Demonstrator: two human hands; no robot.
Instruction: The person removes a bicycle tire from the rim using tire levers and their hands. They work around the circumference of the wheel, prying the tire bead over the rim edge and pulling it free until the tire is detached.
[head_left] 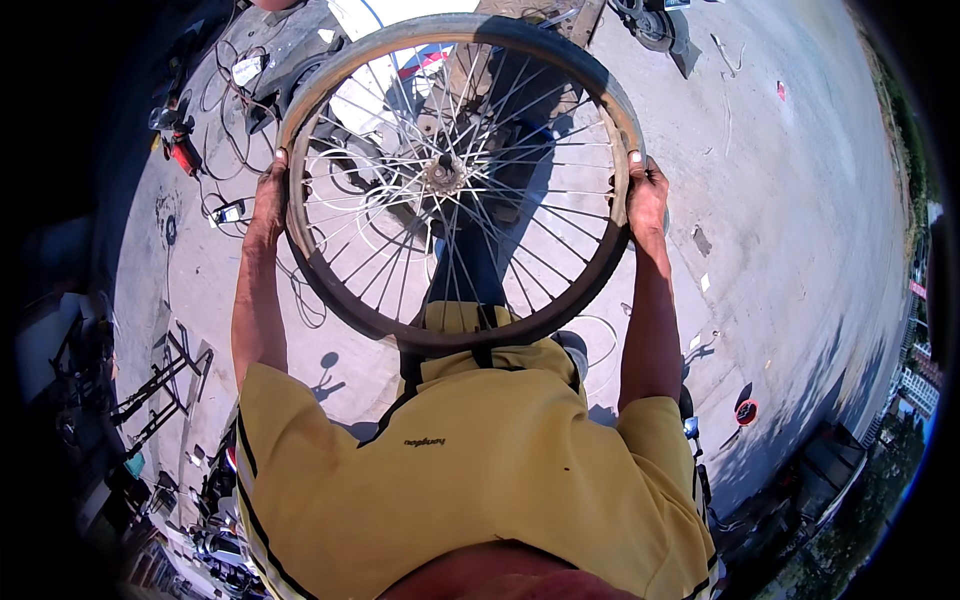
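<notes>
I hold a spoked bicycle wheel [446, 180] in front of my body, with one face turned toward me. The fingers of my left hand [268, 198] grip the left side of the tyre [430, 338], and those of my right hand [648, 198] grip the right side, so the wheel lies between them. Both thumbs [281, 156] rest on the near face; the other fingers are partly hidden behind. The hub [443, 173] is about midway between my hands, above the concrete ground [760, 220].
</notes>
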